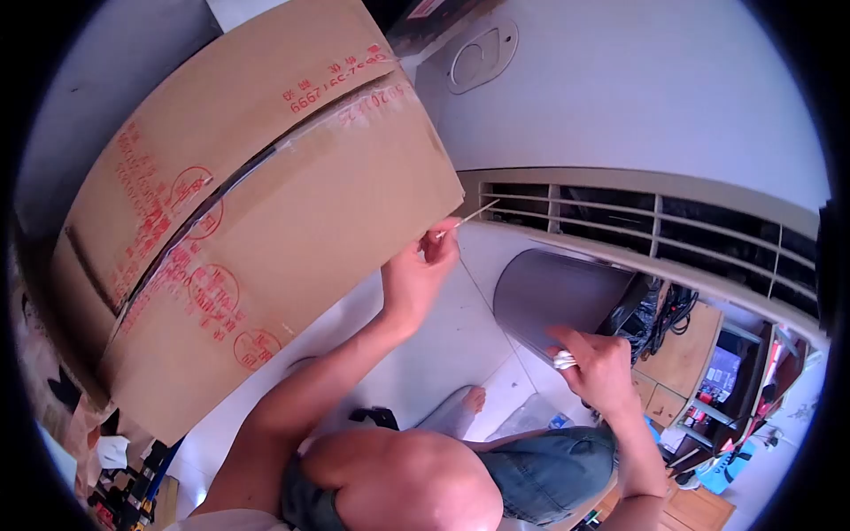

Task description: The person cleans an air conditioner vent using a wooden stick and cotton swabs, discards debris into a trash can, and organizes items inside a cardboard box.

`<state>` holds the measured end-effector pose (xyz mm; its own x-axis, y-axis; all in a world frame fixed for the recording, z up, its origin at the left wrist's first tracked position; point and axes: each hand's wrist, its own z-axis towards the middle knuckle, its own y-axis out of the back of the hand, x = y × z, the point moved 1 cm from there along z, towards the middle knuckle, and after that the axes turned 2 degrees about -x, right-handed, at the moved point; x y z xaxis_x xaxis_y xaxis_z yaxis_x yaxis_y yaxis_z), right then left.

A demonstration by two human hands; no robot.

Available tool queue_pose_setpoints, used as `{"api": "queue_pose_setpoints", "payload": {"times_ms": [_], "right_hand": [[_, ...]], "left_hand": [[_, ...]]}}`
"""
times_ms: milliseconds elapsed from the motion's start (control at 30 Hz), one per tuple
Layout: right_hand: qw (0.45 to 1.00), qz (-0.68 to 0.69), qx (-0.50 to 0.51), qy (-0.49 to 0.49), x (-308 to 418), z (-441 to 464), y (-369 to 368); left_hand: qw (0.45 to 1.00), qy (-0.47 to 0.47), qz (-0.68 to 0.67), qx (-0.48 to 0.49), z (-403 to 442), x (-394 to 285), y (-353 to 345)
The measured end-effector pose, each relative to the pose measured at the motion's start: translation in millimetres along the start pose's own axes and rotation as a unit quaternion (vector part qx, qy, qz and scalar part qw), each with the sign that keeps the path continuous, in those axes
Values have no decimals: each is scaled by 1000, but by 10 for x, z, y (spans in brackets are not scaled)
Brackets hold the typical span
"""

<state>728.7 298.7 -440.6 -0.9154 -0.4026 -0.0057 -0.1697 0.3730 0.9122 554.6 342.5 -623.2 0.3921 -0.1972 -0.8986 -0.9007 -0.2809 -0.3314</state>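
In the middle of the head view, my left hand [414,279] is closed, its fingertips pinching a thin pale stick that looks like a cotton swab [476,213]. The stick's far end reaches the left end of a slatted vent grille [655,217]; whether it touches a slat I cannot tell. My right hand [604,372] is lower right, fingers curled around several white-tipped cotton swabs [564,359], their sticks mostly hidden in the palm. A large cardboard box [328,195] with red print stands just left of my left hand.
A dark grey bin [558,296] lined with a black bag stands below the grille, close to my right hand. Black cables [677,310] hang beside a wooden cabinet [686,354]. My bent knee [416,482] is at the bottom, above pale floor tiles [460,327].
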Motion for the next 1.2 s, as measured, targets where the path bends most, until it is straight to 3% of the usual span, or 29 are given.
{"api": "queue_pose_setpoints", "payload": {"times_ms": [33, 133, 233, 333, 533, 833, 933, 1200], "right_hand": [[1000, 9, -2, 0, 9, 33, -8], [1000, 25, 2, 4, 35, 142, 1], [1000, 27, 10, 4, 67, 203, -24], [999, 34, 21, -11, 93, 254, -60], [998, 37, 33, -29, 107, 260, -37], [999, 32, 33, -30, 143, 242, -35], [999, 33, 29, -30, 171, 238, -18], [999, 31, 9, -6, 193, 214, -25]], "left_hand": [[1000, -11, 26, 3, -1, -35, -5], [959, -199, 199, 31, 79, -156, 14], [912, -303, 276, 21, 183, -284, -42], [883, -337, 326, 14, 233, -270, -126], [947, -236, 214, 24, 216, -445, -245], [977, -149, 147, 44, 172, -525, -303], [978, -194, 78, 5, 172, -493, -372], [985, -172, -19, 9, 125, -493, -373]]}}
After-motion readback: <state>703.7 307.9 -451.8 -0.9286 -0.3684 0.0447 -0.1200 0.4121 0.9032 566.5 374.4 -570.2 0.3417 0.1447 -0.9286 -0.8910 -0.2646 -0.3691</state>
